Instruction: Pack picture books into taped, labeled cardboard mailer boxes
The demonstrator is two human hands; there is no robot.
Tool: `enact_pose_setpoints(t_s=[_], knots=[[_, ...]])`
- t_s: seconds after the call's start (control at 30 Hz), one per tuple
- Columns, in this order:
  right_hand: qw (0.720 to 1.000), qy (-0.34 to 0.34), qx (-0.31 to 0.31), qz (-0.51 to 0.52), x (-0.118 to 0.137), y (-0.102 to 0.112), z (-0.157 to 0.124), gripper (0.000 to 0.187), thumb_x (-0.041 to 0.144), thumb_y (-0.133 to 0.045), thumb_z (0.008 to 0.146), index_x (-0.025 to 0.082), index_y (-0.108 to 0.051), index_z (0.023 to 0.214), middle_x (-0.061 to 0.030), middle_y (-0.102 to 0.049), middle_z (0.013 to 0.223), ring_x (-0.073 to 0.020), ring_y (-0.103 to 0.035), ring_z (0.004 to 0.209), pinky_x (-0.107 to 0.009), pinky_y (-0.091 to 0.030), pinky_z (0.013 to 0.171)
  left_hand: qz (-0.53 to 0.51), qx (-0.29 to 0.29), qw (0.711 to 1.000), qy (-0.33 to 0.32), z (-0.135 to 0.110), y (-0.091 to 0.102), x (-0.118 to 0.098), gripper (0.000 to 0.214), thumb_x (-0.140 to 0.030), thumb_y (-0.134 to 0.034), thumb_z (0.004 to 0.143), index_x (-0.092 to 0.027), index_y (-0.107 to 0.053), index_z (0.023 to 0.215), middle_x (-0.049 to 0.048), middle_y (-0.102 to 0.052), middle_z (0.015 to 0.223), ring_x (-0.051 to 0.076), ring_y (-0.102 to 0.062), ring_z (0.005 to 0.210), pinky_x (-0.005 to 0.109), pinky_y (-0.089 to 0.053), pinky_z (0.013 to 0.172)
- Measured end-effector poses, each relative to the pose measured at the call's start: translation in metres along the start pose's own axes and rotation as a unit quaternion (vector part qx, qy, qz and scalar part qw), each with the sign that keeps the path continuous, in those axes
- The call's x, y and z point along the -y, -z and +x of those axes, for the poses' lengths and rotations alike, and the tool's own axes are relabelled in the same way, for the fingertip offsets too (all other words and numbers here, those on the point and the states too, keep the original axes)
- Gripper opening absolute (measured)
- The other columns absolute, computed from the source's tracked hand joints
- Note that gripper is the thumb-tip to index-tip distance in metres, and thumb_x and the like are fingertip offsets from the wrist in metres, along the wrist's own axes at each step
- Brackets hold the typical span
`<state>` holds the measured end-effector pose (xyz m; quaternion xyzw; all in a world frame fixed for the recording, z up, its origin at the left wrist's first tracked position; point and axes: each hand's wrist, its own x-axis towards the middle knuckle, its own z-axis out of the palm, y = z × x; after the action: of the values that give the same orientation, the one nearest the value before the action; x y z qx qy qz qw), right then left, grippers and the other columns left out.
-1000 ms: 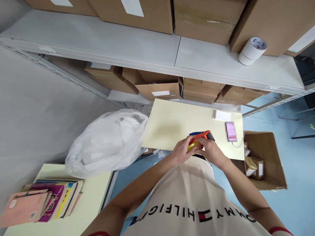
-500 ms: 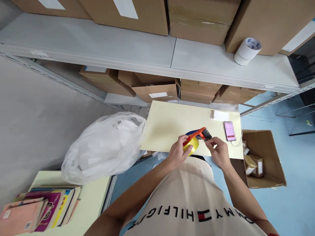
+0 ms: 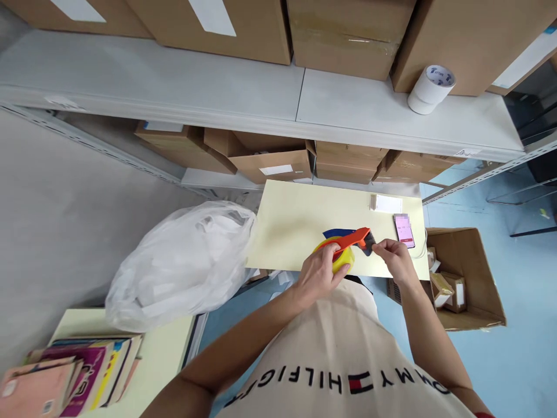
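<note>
My left hand (image 3: 321,270) is wrapped round a packing-tape dispenser (image 3: 350,238) with an orange-red frame, a blue part and a dark tip. A yellow tape roll (image 3: 343,259) sits in it, partly covered by my fingers. Close against the dark tip, the fingertips of my right hand (image 3: 397,258) are pinched together. What lies between them is too small to make out. Both hands are over the front edge of a pale yellow table (image 3: 287,220).
On the table's right side lie a phone (image 3: 404,230) with a cable and a stack of white cards (image 3: 387,203). An open carton (image 3: 483,278) holds small boxes. A plastic bag (image 3: 183,264) bulges at left, above books (image 3: 87,371). Shelving (image 3: 195,87) carries cartons and white tape rolls (image 3: 430,90).
My right hand has shifted slightly to the right, still pinched by the dispenser's tip. The dispenser has turned a little in my left hand, showing more of its blue part.
</note>
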<state>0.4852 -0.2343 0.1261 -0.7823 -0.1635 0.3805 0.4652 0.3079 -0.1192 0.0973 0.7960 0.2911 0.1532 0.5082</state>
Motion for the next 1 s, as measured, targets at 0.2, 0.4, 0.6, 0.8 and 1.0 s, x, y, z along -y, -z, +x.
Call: enact_pose_setpoints(t_s=[0.2, 0.4, 0.6, 0.8, 1.0], knots=[[0.993, 0.043, 0.036, -0.103, 0.015, 0.017, 0.024, 0.034, 0.053, -0.066, 0.067, 0.021, -0.06, 0.06, 0.0025, -0.05, 0.053, -0.0117, -0.038, 0.052, -0.027, -0.029, 0.05, 0.011, 0.02, 1.0, -0.002, 0.005, 0.003, -0.003, 0.033, -0.042, -0.063, 0.081, -0.024, -0.051, 0.106, 0.0076, -0.068, 0.099, 0.027, -0.065, 0.091, 0.037, -0.049, 0.079], [0.976, 0.136, 0.073, -0.15, 0.021, 0.028, 0.039, 0.029, 0.05, -0.07, 0.068, 0.021, -0.066, 0.064, -0.0032, -0.063, 0.072, -0.0173, -0.053, 0.068, -0.031, -0.039, 0.061, -0.013, 0.013, 1.0, 0.023, 0.004, 0.01, -0.006, 0.035, -0.04, -0.063, 0.081, -0.023, -0.046, 0.107, 0.0061, -0.067, 0.096, 0.023, -0.066, 0.08, 0.033, -0.046, 0.071], [0.973, 0.01, 0.223, -0.063, 0.023, 0.036, 0.048, 0.04, 0.055, -0.078, 0.061, 0.018, -0.064, 0.066, 0.0007, -0.058, 0.061, -0.0133, -0.049, 0.06, -0.028, -0.039, 0.058, -0.154, 0.035, 0.987, 0.036, 0.0, 0.013, -0.001, 0.033, -0.041, -0.063, 0.082, -0.024, -0.038, 0.096, -0.0032, -0.062, 0.073, 0.014, -0.058, 0.063, 0.028, -0.04, 0.063], [0.918, -0.047, 0.358, 0.164, -0.01, 0.026, 0.062, 0.062, 0.066, -0.087, 0.044, 0.021, -0.062, 0.08, 0.0016, -0.06, 0.067, -0.0116, -0.051, 0.056, -0.024, -0.041, 0.053, -0.363, 0.08, 0.926, 0.066, 0.009, 0.008, 0.005, 0.044, -0.053, -0.066, 0.081, -0.025, -0.034, 0.093, -0.0069, -0.059, 0.068, 0.009, -0.052, 0.052, 0.022, -0.037, 0.053], [0.923, 0.027, 0.298, 0.242, -0.039, 0.011, 0.052, 0.071, 0.078, -0.074, 0.056, 0.026, -0.067, 0.103, -0.0073, -0.069, 0.102, -0.0237, -0.064, 0.091, -0.034, -0.051, 0.075, -0.505, 0.011, 0.854, 0.126, 0.032, -0.002, -0.001, 0.05, -0.061, -0.072, 0.072, -0.022, -0.045, 0.087, -0.007, -0.057, 0.06, 0.009, -0.049, 0.049, 0.022, -0.036, 0.049]])
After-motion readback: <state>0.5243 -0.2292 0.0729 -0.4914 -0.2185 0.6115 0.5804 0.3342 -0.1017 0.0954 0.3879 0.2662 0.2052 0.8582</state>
